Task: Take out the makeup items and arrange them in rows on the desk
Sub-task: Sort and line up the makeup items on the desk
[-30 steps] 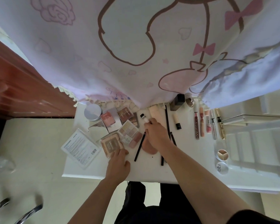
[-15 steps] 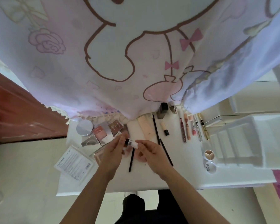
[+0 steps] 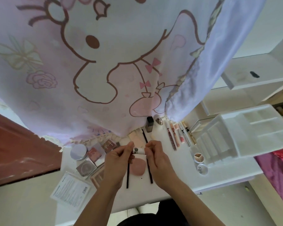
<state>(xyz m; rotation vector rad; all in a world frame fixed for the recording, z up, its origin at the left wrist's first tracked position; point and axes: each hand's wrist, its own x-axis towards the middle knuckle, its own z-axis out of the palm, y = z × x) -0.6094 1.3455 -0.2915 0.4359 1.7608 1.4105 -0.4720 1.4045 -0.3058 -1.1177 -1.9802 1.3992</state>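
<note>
Head view shows both hands meeting over the desk point(image 3: 170, 178), the left hand point(image 3: 118, 162) and right hand point(image 3: 159, 162) each pinching one end of a small white tube point(image 3: 138, 150) held just above the surface. Right of the grip and beyond it, a row of slim lip tubes point(image 3: 178, 137) lies side by side, which reads as finished. Further right, the white organiser point(image 3: 235, 137) shows bare compartments, so unpacking seems nearly done. Left of the grip the palettes point(image 3: 95, 154) and a round compact point(image 3: 78, 152) sit in a loose cluster, and directly beneath it two black pencils point(image 3: 127, 175) and a pink puff point(image 3: 137, 168) lie unaligned. Placing the tube and squaring that cluster looks like what remains.
</note>
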